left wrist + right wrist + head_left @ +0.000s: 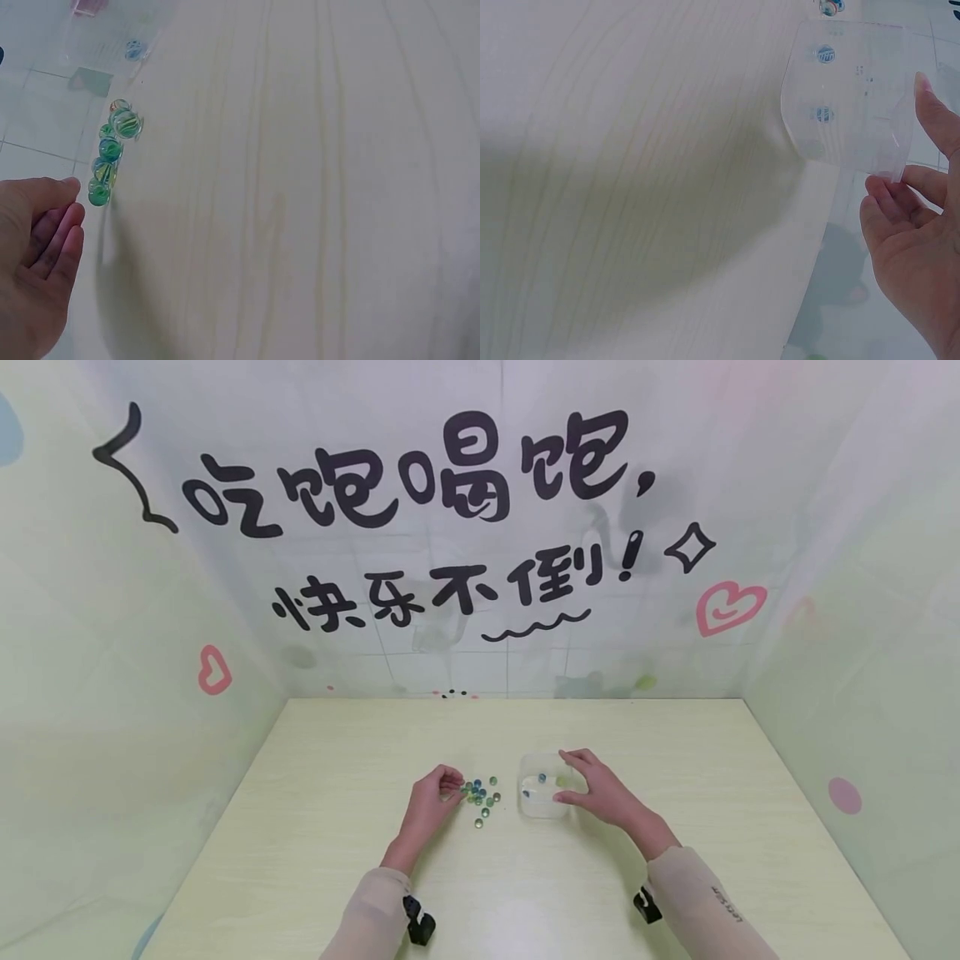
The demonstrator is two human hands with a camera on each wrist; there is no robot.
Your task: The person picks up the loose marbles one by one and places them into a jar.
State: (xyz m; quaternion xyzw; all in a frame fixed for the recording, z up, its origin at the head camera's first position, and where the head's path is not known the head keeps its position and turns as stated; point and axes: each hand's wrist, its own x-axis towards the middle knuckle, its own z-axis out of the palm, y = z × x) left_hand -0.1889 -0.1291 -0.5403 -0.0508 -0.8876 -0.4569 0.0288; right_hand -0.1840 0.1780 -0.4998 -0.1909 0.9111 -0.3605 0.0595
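Observation:
A loose cluster of glass marbles, green and blue, lies on the table. My left hand is at the cluster's left side, its fingers loosely bent. In the left wrist view, the fingertips are close beside the green marbles, and no marble shows in the hand. To the right of the cluster stands a clear plastic box with a few marbles inside, including a blue marble. My right hand holds the box at its right side, thumb and fingers spread around the wall.
The pale wood-grain table extends around both hands. Behind it hangs a printed backdrop with large black characters, and similar sheets flank both sides. Black clips are worn at both sleeves.

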